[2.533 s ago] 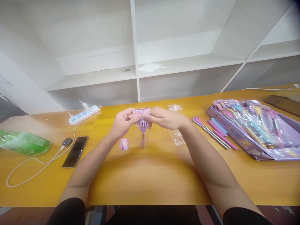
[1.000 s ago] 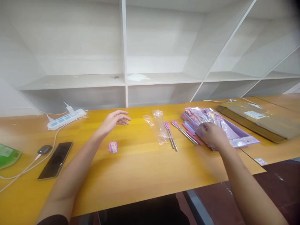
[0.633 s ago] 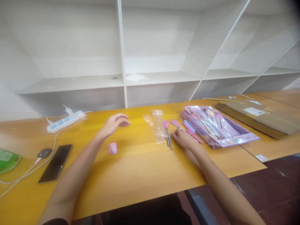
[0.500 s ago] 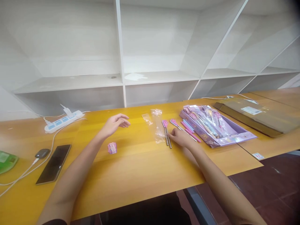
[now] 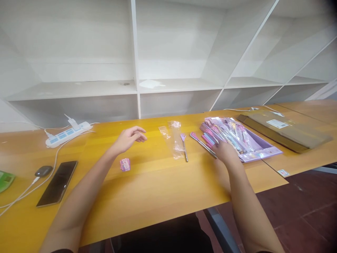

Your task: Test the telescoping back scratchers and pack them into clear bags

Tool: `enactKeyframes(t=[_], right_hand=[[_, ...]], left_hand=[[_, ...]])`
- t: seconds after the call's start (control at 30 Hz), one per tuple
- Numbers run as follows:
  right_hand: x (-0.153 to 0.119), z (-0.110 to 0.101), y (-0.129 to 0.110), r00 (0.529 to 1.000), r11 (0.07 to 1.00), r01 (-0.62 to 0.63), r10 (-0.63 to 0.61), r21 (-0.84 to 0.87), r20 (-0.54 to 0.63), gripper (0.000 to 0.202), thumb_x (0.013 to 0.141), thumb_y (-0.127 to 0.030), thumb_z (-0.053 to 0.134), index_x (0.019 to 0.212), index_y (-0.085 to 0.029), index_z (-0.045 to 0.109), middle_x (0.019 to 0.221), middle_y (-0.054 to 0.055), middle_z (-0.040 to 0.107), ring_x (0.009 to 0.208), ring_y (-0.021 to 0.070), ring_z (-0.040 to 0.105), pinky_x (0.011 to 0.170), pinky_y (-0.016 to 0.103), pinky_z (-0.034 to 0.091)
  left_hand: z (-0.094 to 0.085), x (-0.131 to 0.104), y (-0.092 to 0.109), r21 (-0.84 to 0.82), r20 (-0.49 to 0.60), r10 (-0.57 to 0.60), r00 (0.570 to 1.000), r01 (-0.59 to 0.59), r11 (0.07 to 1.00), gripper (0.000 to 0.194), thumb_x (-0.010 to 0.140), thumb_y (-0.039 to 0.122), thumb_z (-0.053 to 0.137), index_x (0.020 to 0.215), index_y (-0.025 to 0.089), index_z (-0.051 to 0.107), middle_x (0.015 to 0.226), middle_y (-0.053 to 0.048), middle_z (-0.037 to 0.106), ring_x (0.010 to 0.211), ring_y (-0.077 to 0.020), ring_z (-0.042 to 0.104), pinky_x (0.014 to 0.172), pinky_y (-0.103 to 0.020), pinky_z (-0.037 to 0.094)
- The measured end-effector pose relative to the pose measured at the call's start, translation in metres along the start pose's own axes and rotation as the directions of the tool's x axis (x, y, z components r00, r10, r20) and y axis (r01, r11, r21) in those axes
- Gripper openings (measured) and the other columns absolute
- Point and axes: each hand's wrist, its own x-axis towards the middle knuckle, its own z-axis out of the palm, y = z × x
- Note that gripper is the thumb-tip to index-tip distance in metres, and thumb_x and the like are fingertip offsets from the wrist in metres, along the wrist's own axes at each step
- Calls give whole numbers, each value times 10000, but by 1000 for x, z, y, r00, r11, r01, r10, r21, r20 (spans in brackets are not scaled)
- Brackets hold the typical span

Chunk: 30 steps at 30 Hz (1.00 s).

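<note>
My left hand (image 5: 129, 139) hovers over the table, open, fingers loosely curved and holding nothing. Below it lies a small pink printed label (image 5: 125, 164). My right hand (image 5: 225, 151), slightly blurred, is closed at the near-left side of a purple display box (image 5: 265, 153). A pink claw-shaped head shows just beyond its fingers, apparently of a back scratcher (image 5: 209, 132) it holds; its shaft is mostly hidden. A purple-headed back scratcher (image 5: 185, 149) lies alone, left of a pink-headed one with a silver shaft (image 5: 202, 144). Pink pen-like sticks (image 5: 206, 138) lie beside the box, partly covered.
Clear plastic sleeves (image 5: 176, 140) lie mid-table. Wrapped items fill the purple box, and a flat cardboard box (image 5: 284, 130) is at the right. Leftward are a phone (image 5: 57, 183), a black charging case (image 5: 43, 171), a power strip (image 5: 68, 134) with cables and a green object (image 5: 5, 181). White shelving (image 5: 168, 84) stands behind.
My right hand has moved rightward from the pair of back scratchers to the purple box, apparently carrying the pink-headed one. The purple-headed one stays behind. My left hand has barely moved.
</note>
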Motion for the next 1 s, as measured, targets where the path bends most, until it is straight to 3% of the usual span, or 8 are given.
enactKeyframes(t=[0.13, 0.33, 0.43, 0.57, 0.7, 0.8, 0.9, 1.0], right_hand=[[3, -1, 27, 995, 991, -61, 69, -119, 65, 444, 1026, -420, 590, 1208, -80, 810, 1127, 281, 813, 1053, 371, 773, 791, 368, 478], [11, 5, 25, 989, 984, -50, 73, -171, 129, 397, 981, -431, 653, 991, -82, 840, 1059, 278, 814, 977, 351, 770, 730, 366, 447], [12, -2, 17, 989, 983, -33, 58, -179, 138, 271, 906, -356, 710, 864, -110, 817, 901, 228, 799, 865, 316, 750, 688, 348, 433], [4, -25, -3, 993, 988, 4, 14, -157, 116, 260, 876, -378, 712, 720, -169, 722, 719, 159, 712, 723, 283, 676, 647, 345, 426], [-16, -58, -47, 978, 982, 186, -183, -17, 97, 179, 927, -371, 663, 840, -214, 654, 779, 66, 690, 721, 211, 614, 680, 310, 420], [-40, -85, -100, 905, 905, 396, -413, 155, 101, 306, 963, -499, 672, 843, -234, 578, 766, -15, 599, 706, 147, 520, 672, 275, 382], [-69, -109, -161, 696, 607, 586, -716, 538, 50, 365, 962, -543, 711, 860, -230, 552, 750, -49, 488, 677, 124, 434, 632, 269, 335], [-95, -119, -214, 549, 362, 596, -835, 717, -34, 390, 954, -531, 751, 839, -229, 534, 726, -68, 411, 660, 110, 385, 616, 258, 323]], left_hand=[[0, -2, 4, 18, 13, 6, 1000, -6, 1000, 320, 967, 428, 642, 1171, 192, 713, 1098, -106, 849, 1042, -266, 813, 1054, -512, 597], [2, -3, 9, 39, 17, 14, 1000, -14, 999, 306, 969, 424, 647, 1162, 197, 720, 1066, -100, 850, 1027, -262, 809, 1058, -515, 598], [3, -5, 10, 58, 25, 25, 999, -26, 998, 303, 986, 423, 634, 1168, 200, 728, 1073, -100, 850, 1029, -260, 807, 1058, -511, 599], [3, -5, 7, 80, 43, 30, 999, -33, 996, 276, 997, 405, 627, 1158, 207, 732, 1072, -91, 849, 1027, -250, 807, 1044, -483, 607], [6, -6, 6, 117, 79, 45, 996, -54, 992, 251, 1012, 389, 624, 1157, 219, 737, 1103, -75, 843, 1048, -236, 801, 1030, -443, 607], [16, -15, 20, 187, 53, 121, 991, -129, 974, 255, 1031, 405, 624, 1163, 227, 750, 1216, -75, 820, 1071, -226, 787, 995, -401, 610], [29, -32, 43, 221, -28, 233, 972, -222, 950, 313, 1032, 472, 680, 1231, 244, 761, 1248, -70, 810, 1092, -227, 771, 979, -369, 612], [39, -47, 59, 140, -143, 306, 941, -287, 948, 356, 1008, 504, 744, 1248, 242, 762, 1255, -85, 791, 1091, -242, 758, 949, -363, 630]])
